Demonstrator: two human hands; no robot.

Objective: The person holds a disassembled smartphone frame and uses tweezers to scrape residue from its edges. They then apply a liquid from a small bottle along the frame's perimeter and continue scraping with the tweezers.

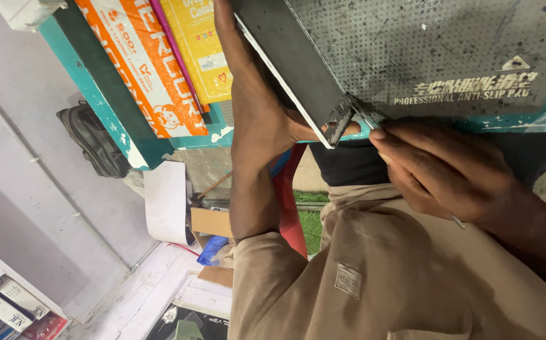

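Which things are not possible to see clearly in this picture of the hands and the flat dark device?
Head view:
- Flat dark device: upper part cut off by the top edge.
- Thin metal tool: its shaft hidden inside the right hand.
- Left hand: fingers hidden behind the device.
- Grey perforated mat: cut by the frame edges.

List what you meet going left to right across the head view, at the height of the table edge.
Black bag → orange package → left hand → phone → right hand

flat panel (pixel 292 63): dark glossy face, pale smooth edge
mat (pixel 424 44) beyond right hand (pixel 443 170): matt, dotted, scuffed
packets (pixel 153 63) beside left hand (pixel 254 107): glossy plastic
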